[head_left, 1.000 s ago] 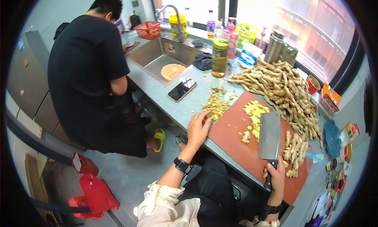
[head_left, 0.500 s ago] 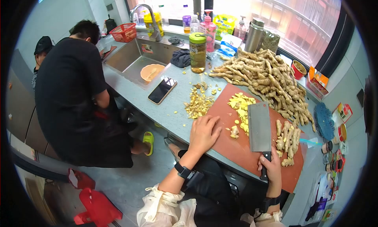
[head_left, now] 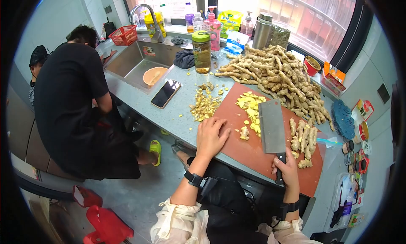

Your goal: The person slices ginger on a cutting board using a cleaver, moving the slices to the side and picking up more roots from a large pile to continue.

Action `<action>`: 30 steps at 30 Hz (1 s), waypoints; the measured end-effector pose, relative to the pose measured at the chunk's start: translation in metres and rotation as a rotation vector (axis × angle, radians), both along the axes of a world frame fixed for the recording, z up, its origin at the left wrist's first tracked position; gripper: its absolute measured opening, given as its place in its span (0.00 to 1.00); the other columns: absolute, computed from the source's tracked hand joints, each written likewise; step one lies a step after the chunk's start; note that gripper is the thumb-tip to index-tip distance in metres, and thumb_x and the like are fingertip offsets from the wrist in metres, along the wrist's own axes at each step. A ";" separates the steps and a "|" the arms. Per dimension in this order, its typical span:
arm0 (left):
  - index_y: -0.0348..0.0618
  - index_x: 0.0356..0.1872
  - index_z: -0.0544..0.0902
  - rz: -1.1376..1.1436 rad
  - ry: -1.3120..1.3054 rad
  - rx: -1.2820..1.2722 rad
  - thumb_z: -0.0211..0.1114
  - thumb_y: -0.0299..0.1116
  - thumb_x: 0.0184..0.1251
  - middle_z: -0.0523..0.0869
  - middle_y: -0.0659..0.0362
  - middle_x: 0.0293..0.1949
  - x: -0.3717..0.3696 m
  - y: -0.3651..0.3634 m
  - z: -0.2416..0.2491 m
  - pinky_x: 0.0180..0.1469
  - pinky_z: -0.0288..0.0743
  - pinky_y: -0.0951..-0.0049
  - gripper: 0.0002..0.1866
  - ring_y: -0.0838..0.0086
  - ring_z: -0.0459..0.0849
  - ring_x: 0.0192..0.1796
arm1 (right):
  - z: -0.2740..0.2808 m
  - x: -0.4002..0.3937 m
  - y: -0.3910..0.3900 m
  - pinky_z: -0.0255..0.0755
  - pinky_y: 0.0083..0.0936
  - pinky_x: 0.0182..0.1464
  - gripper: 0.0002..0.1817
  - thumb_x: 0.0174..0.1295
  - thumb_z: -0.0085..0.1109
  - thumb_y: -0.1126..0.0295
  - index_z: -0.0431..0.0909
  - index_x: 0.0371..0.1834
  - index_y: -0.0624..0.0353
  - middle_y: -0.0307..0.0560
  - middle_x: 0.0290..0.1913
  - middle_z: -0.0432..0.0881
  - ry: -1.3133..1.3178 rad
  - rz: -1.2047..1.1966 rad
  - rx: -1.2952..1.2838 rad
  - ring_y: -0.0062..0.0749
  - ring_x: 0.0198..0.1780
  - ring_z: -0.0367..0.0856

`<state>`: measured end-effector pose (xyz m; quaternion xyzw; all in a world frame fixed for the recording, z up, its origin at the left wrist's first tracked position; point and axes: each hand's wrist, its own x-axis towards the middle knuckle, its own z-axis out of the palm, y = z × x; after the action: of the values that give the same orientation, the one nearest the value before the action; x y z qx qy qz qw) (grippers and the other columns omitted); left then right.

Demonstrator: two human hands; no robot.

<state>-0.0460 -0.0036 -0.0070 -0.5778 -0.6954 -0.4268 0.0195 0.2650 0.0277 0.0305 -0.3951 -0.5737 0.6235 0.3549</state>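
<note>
Hands (head_left: 211,137), right fingers partly hidden behind cleaver handle (head_left: 281,168).

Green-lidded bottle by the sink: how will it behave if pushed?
The green-lidded bottle likely feels fairly heavy, since it holds liquid. Being tall and narrow, it might tip if pushed high. Once down, its round body could roll.

Broad grey, black-handled cleaver (head_left: 272,126), broad face up over the reddish board (head_left: 248,154), just beside yellow ginger slices (head_left: 253,110).
</note>
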 end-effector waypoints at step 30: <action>0.45 0.48 0.85 -0.160 -0.043 0.118 0.71 0.27 0.62 0.88 0.58 0.54 0.047 -0.002 0.002 0.59 0.74 0.56 0.13 0.58 0.84 0.57 | 0.022 -0.007 -0.008 0.77 0.19 0.32 0.27 0.73 0.61 0.73 0.70 0.74 0.64 0.40 0.33 0.81 -0.138 0.032 0.076 0.16 0.29 0.80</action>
<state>0.0012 -0.0057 -0.0048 -0.6199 -0.6210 -0.4796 0.0044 0.2577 0.0194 0.0522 -0.4140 -0.6264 0.5781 0.3195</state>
